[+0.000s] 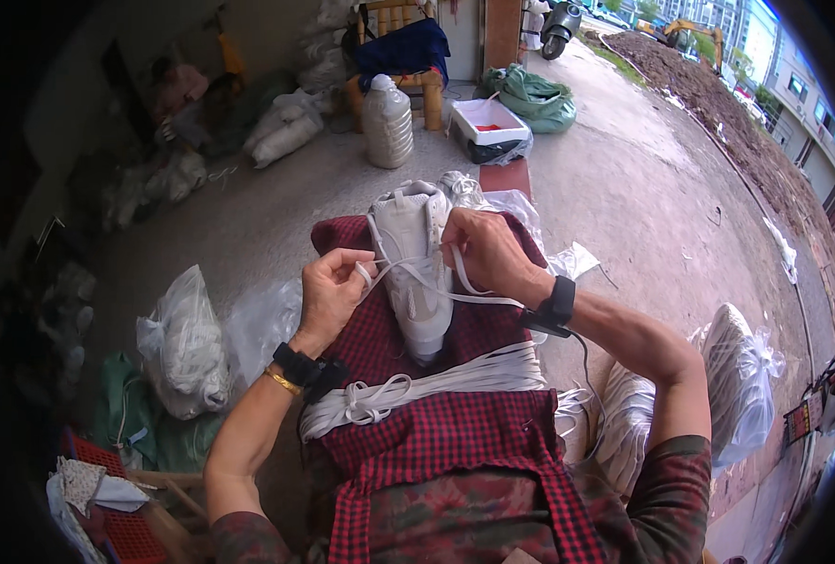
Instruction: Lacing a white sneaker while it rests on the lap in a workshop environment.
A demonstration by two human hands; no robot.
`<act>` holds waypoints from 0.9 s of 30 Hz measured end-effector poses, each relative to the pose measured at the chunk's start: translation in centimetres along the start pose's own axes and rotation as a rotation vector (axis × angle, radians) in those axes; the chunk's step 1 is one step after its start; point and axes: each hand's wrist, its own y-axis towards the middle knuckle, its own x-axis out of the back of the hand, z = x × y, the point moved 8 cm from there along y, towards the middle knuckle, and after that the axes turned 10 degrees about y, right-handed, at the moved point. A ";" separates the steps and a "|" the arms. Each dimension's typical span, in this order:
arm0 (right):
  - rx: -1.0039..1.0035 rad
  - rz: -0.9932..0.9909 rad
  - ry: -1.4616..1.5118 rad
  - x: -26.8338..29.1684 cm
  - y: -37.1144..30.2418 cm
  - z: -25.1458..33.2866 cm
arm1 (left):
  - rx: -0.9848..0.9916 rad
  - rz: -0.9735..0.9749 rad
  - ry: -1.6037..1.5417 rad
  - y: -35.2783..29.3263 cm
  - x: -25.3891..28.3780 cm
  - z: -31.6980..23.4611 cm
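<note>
A pale white-grey lace-up shoe [403,235] lies on the red-and-black checked apron [342,240] over my lap, toe toward me. A flat white shoelace [483,300] crosses its front, with loose lengths on both sides. My left hand [328,296] is closed in a pinch on the lace, just left of the shoe. On the other side, my right hand [495,252] pinches the lace close against the shoe's right eyelet edge; its fingertips are partly hidden. Nearer me, a tied bundle of white laces [474,373] lies across the apron.
Clear bags of white items stand left [192,352] and right [742,395]. Beyond the shoe are a large plastic bottle [386,127], a white box [483,117], a green sack [540,101] and a bamboo chair [432,99]. A red basket [131,531] sits lower left. A person [181,89] is at the far left.
</note>
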 end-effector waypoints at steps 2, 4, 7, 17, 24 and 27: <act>0.020 0.006 -0.027 -0.2 0.4 0.6 | -0.002 0.012 0.047 0.1 -0.1 -0.2; 0.020 -0.014 -0.078 -0.2 0.4 0.7 | 0.001 0.023 0.094 0.0 0.1 -0.4; 0.118 0.039 -0.111 -1.1 0.5 1.5 | 0.012 0.022 0.093 -0.2 0.3 -0.4; -0.559 -0.053 0.241 -1.8 -0.8 -4.3 | 0.076 -0.020 0.136 -0.8 0.4 0.0; -0.626 0.002 0.632 -2.2 -1.6 -4.8 | 0.045 -0.025 0.155 -0.6 -0.2 -0.5; -0.584 -0.005 0.648 -2.1 -1.5 -4.8 | -0.010 -0.080 0.156 -0.3 -0.5 -0.7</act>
